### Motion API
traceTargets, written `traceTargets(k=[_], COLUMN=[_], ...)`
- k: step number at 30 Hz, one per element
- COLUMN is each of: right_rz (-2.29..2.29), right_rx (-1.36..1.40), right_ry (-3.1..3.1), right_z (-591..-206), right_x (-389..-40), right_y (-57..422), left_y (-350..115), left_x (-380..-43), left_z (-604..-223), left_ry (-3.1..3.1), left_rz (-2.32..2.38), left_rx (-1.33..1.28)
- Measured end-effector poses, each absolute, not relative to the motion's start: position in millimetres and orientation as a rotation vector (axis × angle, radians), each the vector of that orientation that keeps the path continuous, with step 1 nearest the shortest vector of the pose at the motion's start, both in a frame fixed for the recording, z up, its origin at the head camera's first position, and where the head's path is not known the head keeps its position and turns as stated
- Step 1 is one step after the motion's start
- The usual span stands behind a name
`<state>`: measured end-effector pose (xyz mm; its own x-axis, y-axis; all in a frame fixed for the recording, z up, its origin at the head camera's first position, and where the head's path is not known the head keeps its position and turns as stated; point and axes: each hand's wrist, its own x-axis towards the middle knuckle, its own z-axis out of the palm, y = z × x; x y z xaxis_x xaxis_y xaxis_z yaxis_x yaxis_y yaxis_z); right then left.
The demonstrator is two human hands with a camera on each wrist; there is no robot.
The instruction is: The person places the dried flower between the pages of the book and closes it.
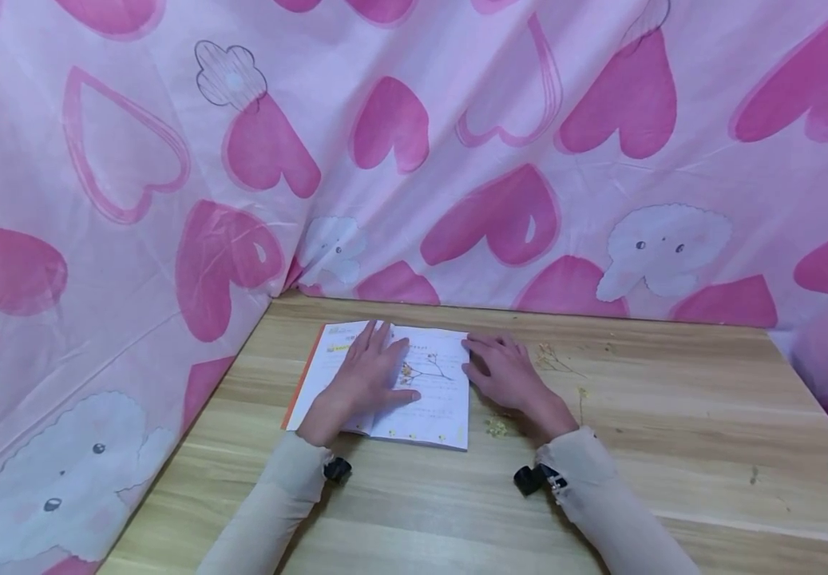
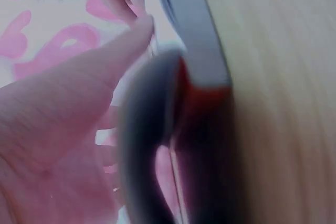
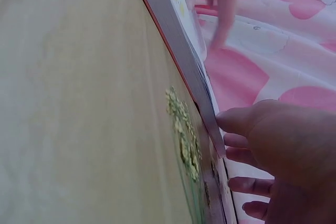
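An open book (image 1: 421,423) with printed white pages and an orange-red cover edge lies on the wooden table. My left hand (image 1: 370,371) rests over its middle fold, fingers extended and thumb out to the right. On the right page, beside that thumb, is a thin dried flower sprig (image 1: 428,374). My right hand (image 1: 505,371) is at the book's right edge, fingertips touching there with the fingers loosely bent. In the right wrist view the thumb (image 3: 236,120) meets the edge of the page block (image 3: 178,51). The left wrist view is partly blocked by a blurred dark shape.
Near my right wrist a pale yellow flower cluster (image 1: 496,427) lies on the table (image 1: 672,415). Further right are a branched dried sprig (image 1: 553,359), a thin stem (image 1: 582,403) and small bits. A pink heart-patterned cloth (image 1: 385,200) hangs along the back and left edges.
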<state>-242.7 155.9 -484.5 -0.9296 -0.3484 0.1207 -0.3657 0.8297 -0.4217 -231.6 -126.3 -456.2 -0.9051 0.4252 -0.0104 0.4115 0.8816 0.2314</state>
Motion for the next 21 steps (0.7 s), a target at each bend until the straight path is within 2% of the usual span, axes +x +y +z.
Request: traceTargets(k=[9, 21], right_rz=[0.737, 0.749], right_rx=[0.594, 0.563], right_ry=[-2.967, -2.993], right_z=[-484.9, -484.8], right_x=[-243.9, -242.0], right_y=[155.0, 155.4], left_y=[-91.4, -71.4], left_x=[-207.2, -192.8], left_z=[-446.8, -460.2], left_ry=[2.945, 2.803], left_rz=[0.453, 0.476], left_rx=[0.951, 0.946])
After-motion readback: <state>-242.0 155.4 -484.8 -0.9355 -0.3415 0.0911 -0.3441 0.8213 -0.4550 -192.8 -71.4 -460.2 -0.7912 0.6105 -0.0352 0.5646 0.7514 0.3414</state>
